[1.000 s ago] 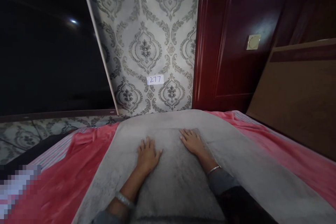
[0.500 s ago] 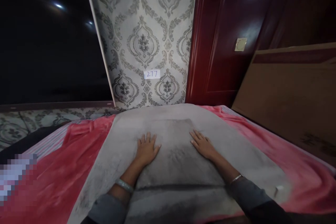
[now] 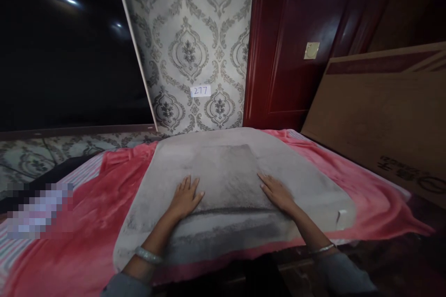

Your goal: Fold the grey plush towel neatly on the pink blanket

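Grey cloth [image 3: 163,162], one: plush, round-cornered, a darker square [image 3: 230,171] at its middle, one white tag [image 3: 342,216]; lay spread on one red cloth [image 3: 83,213]. Left hand [image 3: 185,198], one; right hand [image 3: 278,194], one: both rested palm-down on the grey cloth, fingers extended, gripping nothing. Bracelets [image 3: 148,255], two. Label [image 3: 200,91], one. Carton [image 3: 379,116], one.

"277" on white label [image 3: 200,91] on wallpaper [image 3: 188,51] (characters [image 3: 432,184] on cardboard box [image 3: 376,111] unclear).
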Tool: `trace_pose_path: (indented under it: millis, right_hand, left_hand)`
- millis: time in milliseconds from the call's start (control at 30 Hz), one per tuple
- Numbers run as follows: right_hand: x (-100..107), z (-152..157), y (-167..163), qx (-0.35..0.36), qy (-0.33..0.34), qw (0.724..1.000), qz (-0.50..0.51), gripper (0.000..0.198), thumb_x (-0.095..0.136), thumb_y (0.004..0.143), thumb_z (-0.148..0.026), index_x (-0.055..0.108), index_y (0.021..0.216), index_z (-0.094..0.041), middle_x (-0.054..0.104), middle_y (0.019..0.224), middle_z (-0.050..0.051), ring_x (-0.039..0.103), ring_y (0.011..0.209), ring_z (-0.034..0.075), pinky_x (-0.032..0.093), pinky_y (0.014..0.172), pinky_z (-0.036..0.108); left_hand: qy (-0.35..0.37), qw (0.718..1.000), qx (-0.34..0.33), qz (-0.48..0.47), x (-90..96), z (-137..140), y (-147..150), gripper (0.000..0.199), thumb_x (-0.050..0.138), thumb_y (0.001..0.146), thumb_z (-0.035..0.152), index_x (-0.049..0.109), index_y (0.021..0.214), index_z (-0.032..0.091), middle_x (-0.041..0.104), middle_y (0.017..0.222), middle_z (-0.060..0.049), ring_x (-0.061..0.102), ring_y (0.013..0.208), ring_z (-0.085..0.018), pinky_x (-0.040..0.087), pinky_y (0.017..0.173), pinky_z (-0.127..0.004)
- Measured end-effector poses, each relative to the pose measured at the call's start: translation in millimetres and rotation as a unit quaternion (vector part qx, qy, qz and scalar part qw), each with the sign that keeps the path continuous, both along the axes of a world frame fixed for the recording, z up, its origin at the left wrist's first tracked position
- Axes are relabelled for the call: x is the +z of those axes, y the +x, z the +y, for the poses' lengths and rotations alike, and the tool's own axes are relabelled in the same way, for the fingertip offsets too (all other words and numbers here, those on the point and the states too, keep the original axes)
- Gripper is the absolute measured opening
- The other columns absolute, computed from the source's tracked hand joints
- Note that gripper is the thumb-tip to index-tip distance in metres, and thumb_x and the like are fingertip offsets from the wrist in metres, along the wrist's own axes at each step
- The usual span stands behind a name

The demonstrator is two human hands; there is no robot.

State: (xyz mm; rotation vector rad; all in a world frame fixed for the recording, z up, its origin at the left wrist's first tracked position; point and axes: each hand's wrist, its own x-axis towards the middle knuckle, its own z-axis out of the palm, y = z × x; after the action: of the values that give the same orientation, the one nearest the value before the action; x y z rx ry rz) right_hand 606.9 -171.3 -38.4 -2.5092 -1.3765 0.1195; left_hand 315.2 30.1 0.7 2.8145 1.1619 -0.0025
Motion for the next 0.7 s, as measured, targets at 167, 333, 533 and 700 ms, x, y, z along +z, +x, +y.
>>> trace_pose_path:
  millis: [167,333,533,700]
  right_hand:
    - [-4.4,-2.1,-1.2,0.011,0.036,0.999,0.005,0.055,0.030,0.102,-0.032,0.037,0.155,-0.021,0.041,0.156,0.004,0.034,0.147,0.024,0.029,0.119,0.043]
    - [-1.8,-11.4,-10.6,-0.020,0.041,0.999,-0.004,0.052,0.030,0.102,-0.030,0.042,0.153,-0.024,0.043,0.156,0.005,0.036,0.145,0.026,0.030,0.118,0.049]
    - [21.6,-1.2,-53.2,-0.038,0.128,0.986,-0.103,0.050,0.031,0.102,-0.032,0.051,0.146,-0.022,0.037,0.159,0.011,0.027,0.149,0.031,0.030,0.114,0.058]
    - [7.3,13.2,-88.0,0.043,0.129,0.984,-0.112,0.050,0.032,0.100,-0.025,0.053,0.145,-0.020,0.048,0.152,0.010,0.041,0.142,0.027,0.035,0.112,0.051]
  left_hand:
    - [0.011,0.999,-0.006,-0.047,-9.0,-12.5,-16.6,0.063,0.030,0.101,0.044,0.032,0.155,0.012,0.026,0.162,-0.019,0.020,0.152,-0.030,0.020,0.122,-0.049]
    - [0.048,0.997,0.004,-0.067,-4.8,-22.0,-22.2,0.054,0.034,0.100,0.035,0.045,0.148,0.011,0.037,0.157,-0.021,0.033,0.147,-0.032,0.031,0.118,-0.050]
    - [0.131,0.976,-0.100,-0.140,11.8,-61.8,30.6,0.043,0.040,0.099,0.029,0.056,0.139,0.020,0.045,0.153,-0.015,0.038,0.145,-0.030,0.033,0.116,-0.057]
    - [0.113,0.973,-0.168,-0.108,-6.4,-94.4,70.1,0.048,0.041,0.100,0.031,0.049,0.146,0.021,0.045,0.154,-0.012,0.038,0.144,-0.032,0.035,0.114,-0.061]
